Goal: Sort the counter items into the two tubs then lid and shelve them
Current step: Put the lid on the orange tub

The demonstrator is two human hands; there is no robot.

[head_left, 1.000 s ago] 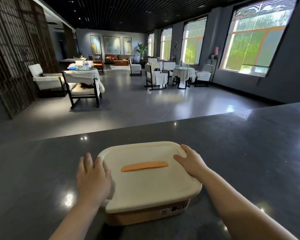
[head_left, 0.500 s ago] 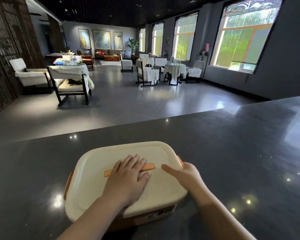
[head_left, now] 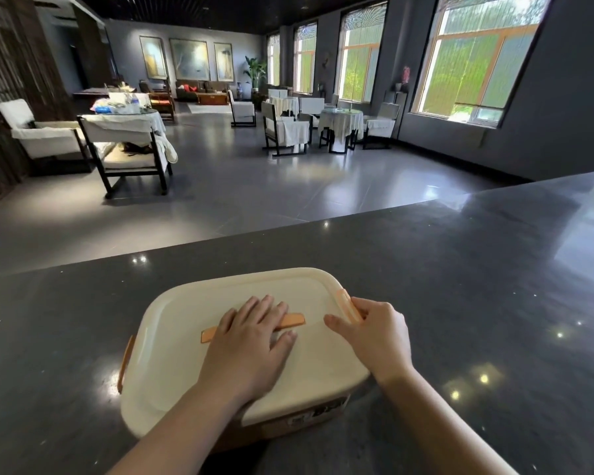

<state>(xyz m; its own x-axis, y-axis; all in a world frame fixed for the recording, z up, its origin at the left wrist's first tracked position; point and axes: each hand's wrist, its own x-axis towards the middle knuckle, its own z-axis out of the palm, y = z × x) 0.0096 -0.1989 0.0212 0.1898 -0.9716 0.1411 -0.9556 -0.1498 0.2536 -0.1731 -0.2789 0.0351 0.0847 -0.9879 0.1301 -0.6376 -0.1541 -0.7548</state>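
Risking a half-closed lid [head_left: 309,337]: if the right clip [head_left: 346,303] misses the rim, or the tub [head_left: 302,423] at lower centre slides on the glossy worktop [head_left: 477,286] | left hand [head_left: 251,347] spread flat, pressing the lid over its orange handle [head_left: 290,320] | right hand [head_left: 374,334] fingers curled on the right clip, thumb on the lid.

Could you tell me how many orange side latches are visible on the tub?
2: the left latch on the tub's left side, untouched, and the right latch under the right hand's fingers. Others may be hidden.
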